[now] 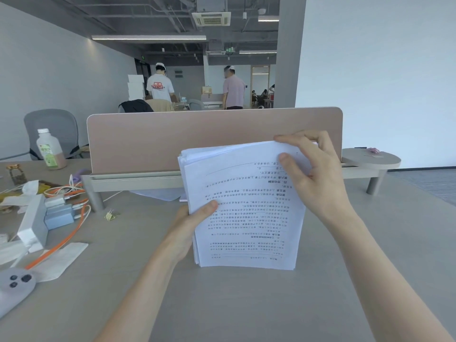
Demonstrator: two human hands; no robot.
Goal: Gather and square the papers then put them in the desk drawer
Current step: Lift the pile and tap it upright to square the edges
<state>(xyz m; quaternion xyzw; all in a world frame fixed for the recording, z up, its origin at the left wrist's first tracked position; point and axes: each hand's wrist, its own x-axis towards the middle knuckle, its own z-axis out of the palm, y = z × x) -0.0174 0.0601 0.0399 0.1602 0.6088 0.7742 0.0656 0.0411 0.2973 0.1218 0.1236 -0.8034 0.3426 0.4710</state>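
The stack of papers [244, 206] stands upright on its bottom edge on the tabletop [246, 304], at the centre of the view. The left hand [190, 223] has its grip closed on the stack's edge at 9 o'clock, thumb on the front sheet. The right hand [313, 174] pinches the corner at 1 o'clock. The sheets' top edges are uneven.
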